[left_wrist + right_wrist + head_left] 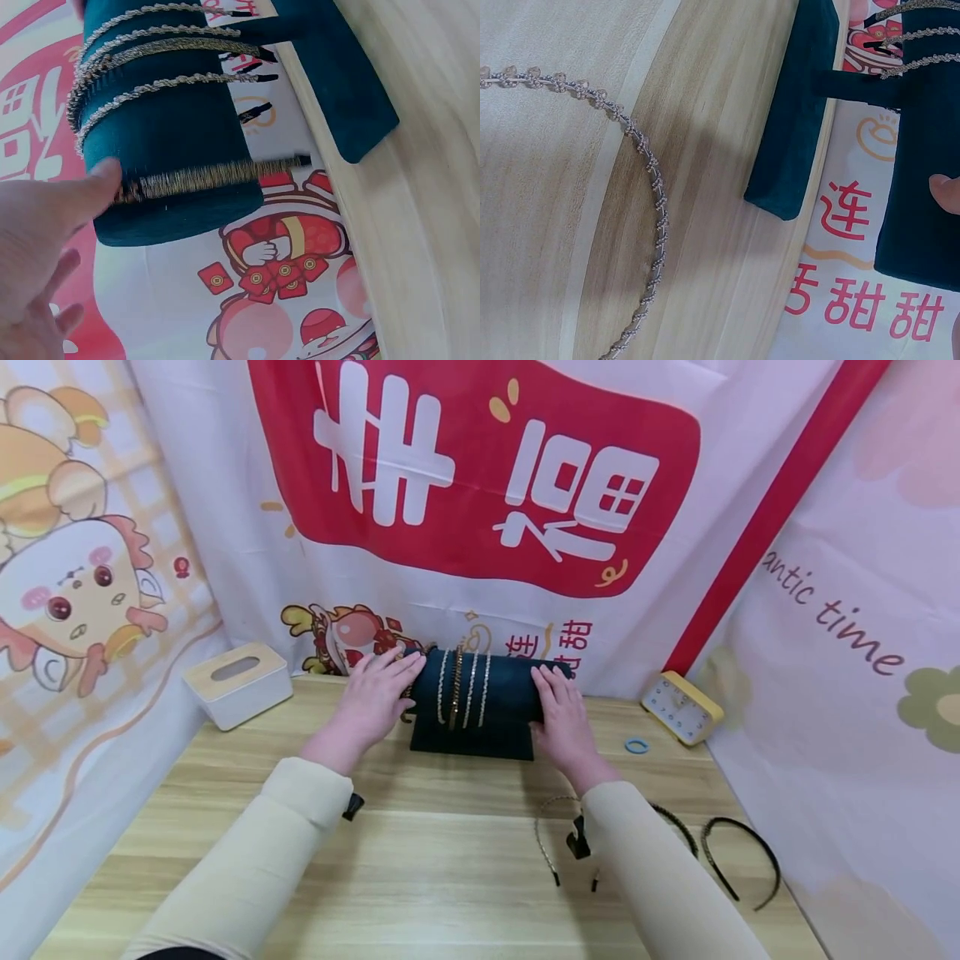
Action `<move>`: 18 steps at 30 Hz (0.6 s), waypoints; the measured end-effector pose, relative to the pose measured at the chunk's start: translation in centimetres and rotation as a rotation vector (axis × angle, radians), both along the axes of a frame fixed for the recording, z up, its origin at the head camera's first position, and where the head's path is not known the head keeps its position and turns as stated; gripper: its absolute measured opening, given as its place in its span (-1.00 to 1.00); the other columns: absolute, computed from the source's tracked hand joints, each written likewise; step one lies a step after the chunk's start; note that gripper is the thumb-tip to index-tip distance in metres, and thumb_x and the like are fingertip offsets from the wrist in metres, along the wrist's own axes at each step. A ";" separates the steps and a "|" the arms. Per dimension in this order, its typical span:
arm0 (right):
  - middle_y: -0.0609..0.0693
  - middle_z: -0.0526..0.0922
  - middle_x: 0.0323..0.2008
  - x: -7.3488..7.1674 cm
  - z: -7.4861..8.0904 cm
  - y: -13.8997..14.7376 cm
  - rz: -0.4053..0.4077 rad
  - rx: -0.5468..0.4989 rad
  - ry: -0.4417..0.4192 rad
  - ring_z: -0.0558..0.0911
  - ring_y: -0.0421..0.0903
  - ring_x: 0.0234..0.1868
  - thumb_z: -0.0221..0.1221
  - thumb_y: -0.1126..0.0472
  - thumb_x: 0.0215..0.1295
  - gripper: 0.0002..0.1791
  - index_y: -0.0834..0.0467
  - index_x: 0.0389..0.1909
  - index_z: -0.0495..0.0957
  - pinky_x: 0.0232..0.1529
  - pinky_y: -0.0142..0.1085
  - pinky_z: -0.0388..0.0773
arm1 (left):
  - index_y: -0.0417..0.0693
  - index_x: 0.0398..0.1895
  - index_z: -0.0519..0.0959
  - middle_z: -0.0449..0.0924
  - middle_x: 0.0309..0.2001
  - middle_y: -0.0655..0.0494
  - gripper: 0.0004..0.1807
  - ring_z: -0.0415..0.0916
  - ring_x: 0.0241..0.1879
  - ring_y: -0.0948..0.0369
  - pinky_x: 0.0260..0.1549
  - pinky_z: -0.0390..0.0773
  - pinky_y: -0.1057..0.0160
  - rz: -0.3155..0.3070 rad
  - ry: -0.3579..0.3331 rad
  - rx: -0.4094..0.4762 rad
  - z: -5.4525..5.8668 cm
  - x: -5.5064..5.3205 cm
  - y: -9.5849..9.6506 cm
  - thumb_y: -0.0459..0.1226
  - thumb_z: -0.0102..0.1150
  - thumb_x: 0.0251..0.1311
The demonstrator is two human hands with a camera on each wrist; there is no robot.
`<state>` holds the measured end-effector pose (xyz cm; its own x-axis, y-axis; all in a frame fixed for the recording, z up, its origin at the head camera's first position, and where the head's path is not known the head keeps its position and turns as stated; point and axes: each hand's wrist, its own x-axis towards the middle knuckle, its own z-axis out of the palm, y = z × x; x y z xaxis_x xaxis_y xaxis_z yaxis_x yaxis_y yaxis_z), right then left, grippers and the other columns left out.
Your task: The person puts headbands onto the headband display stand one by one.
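Note:
A dark green velvet headband stand (517, 685) has a horizontal roll on a flat base (472, 742). Several beaded and gold headbands (471, 689) hang round the roll. My left hand (371, 697) is at the roll's left end, fingers over the top. In the left wrist view its thumb (105, 180) presses the gold-wrapped headband (210, 178) nearest that end, which sits round the roll. My right hand (562, 718) grips the roll's right end, fingers over the top; a fingertip (946, 193) lies on the velvet in the right wrist view.
A beaded headband (656, 187) and dark headbands (772, 860) lie front right, partly behind my right sleeve (652, 868). A blue ring (636, 746) and yellow-framed clock (681, 708) are at back right. A white box with wooden lid (238, 685) stands back left. Printed cloth walls border the table.

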<state>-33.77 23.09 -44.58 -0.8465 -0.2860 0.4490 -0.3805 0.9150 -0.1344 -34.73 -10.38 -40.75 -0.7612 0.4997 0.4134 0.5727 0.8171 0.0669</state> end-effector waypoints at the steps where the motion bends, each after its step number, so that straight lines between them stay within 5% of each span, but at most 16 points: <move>1: 0.07 0.08 0.49 0.1 0.0 0.0 0.000 -0.003 -0.006 -0.02 0.08 0.51 0.38 0.29 0.16 0.01 0.05 0.56 0.01 0.48 0.01 -0.12 | -0.02 0.49 0.28 0.25 0.45 0.04 -0.16 0.06 0.45 -0.02 0.36 0.06 -0.19 -0.002 0.006 -0.010 0.0 0.0 0.0 -0.15 0.43 0.14; 7: 0.09 0.10 0.49 0.1 0.0 -0.2 0.008 -0.021 -0.005 -0.02 0.10 0.51 0.37 0.31 0.17 0.00 0.07 0.55 0.02 0.47 0.04 -0.11 | -0.05 0.49 0.26 0.26 0.42 -0.06 -0.09 0.16 0.37 -0.07 0.27 0.20 -0.19 -0.021 0.024 -0.064 0.2 0.1 0.3 -0.11 0.48 0.08; 18: 0.06 0.07 0.50 0.1 0.0 -0.1 -0.003 -0.008 -0.019 -0.04 0.08 0.52 0.37 0.29 0.18 0.01 0.04 0.56 -0.01 0.47 0.03 -0.11 | -0.10 0.45 0.31 0.33 0.38 -0.05 -0.16 0.25 0.32 -0.05 0.25 0.27 -0.17 -0.057 0.094 0.019 -0.6 -0.1 1.3 -0.11 0.45 0.11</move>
<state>-33.69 22.98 -44.56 -0.8559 -0.2796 0.4350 -0.3747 0.9151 -0.1491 -34.79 -9.10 -41.33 -0.6892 0.5325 0.4913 0.6226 0.7821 0.0257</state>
